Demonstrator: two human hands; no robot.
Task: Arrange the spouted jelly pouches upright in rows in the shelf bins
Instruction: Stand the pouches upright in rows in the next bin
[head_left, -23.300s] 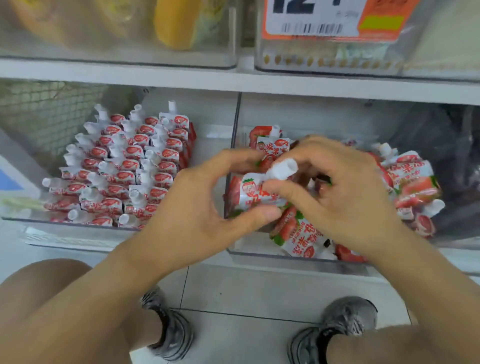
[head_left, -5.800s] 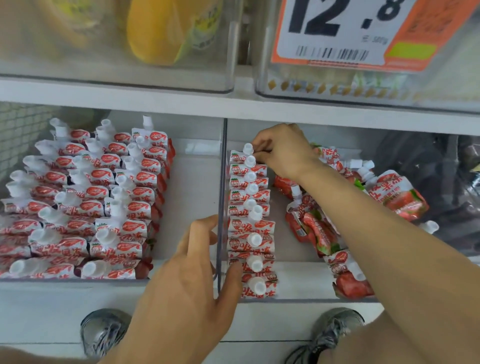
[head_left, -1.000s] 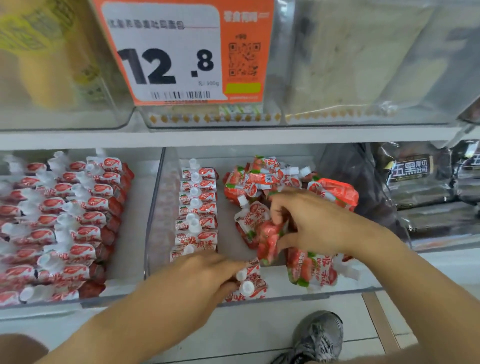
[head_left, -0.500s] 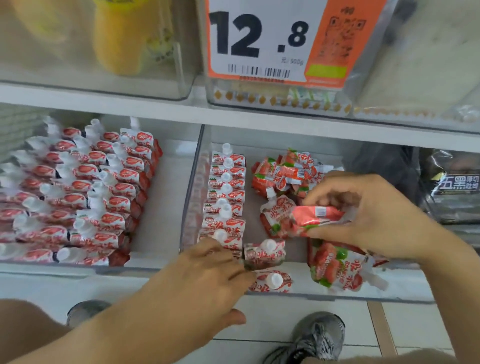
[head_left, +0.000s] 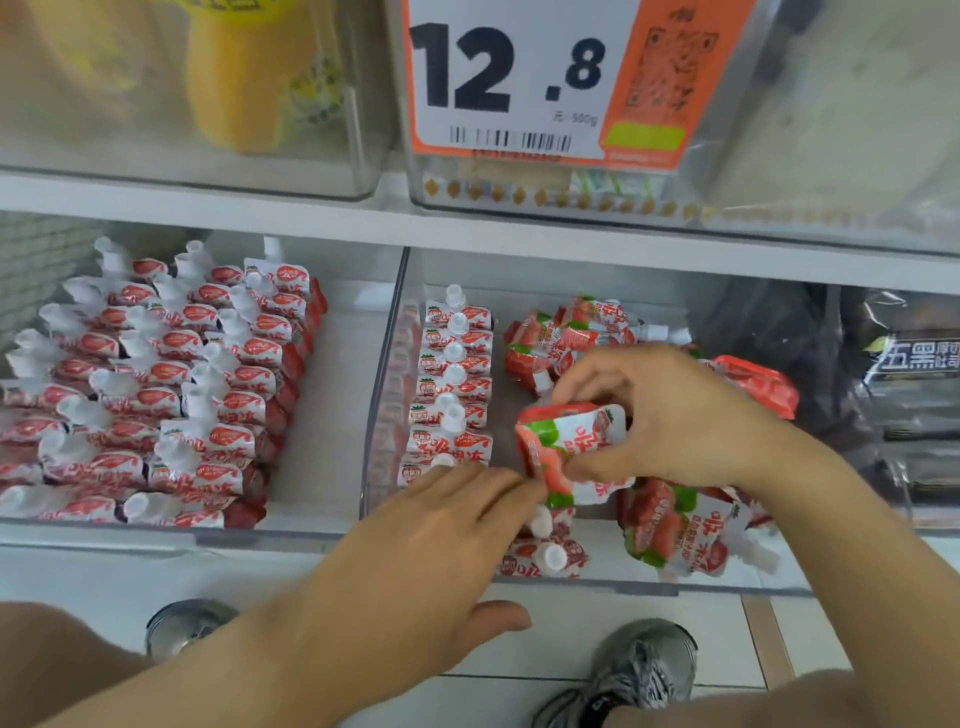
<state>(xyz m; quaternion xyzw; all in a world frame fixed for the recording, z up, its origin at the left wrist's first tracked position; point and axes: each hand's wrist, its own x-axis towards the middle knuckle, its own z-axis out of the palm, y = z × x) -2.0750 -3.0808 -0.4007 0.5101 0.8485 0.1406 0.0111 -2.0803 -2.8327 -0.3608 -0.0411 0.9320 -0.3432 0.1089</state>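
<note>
Swung red-and-white soft plastic spouted jelly pouch (head_left: 571, 447) closer to flat, empty left hand (head_left: 436, 540); pinched in right hand (head_left: 670, 415). Squishy, light, probably best grabbed near spout.

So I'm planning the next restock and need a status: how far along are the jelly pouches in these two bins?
Done: the left bin holds full upright rows, and one row stands along the right bin's left wall. In hand: the right hand grips a pouch while the left hand reaches to the start of a second row. Left: the loose pouches lying flat behind and right.
</note>
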